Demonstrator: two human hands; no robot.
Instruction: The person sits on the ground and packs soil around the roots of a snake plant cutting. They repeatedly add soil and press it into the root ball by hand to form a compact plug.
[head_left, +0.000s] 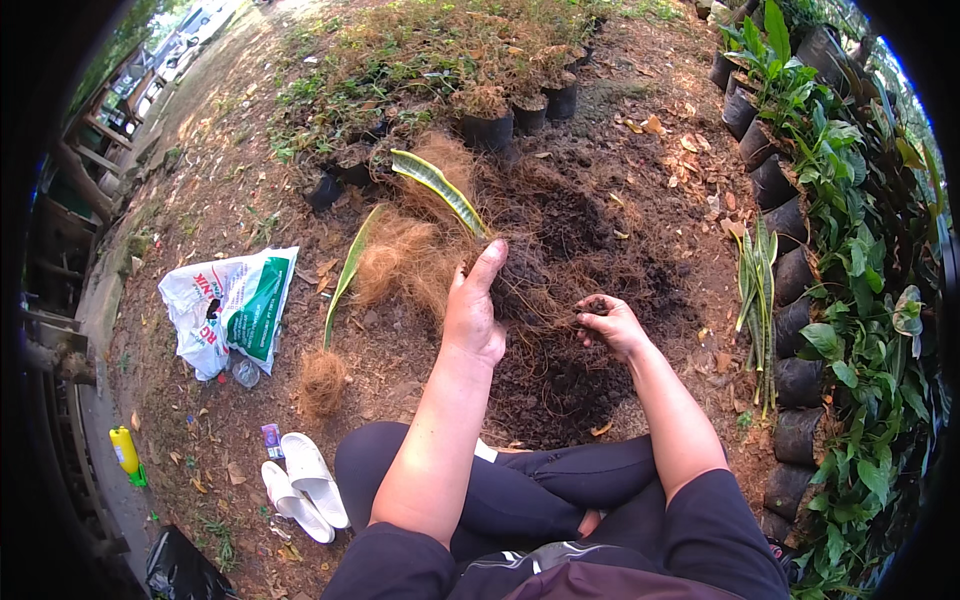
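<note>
My left hand grips the root ball of a snake plant, thumb on top, with roots and dark soil hanging from it. Its yellow-edged leaf points up and to the left. My right hand pinches a small dark clump of soil among the trailing roots. Loose dark soil lies under both hands. Brown coconut fibre is heaped left of the root ball. Another snake plant leaf stands from a fibre-wrapped ball on the ground.
Potted plants in black bags stand ahead. A row of black planting bags runs along the right, beside loose snake plant leaves. At left lie a white and green plastic bag, white sandals, a yellow bottle and a black bag.
</note>
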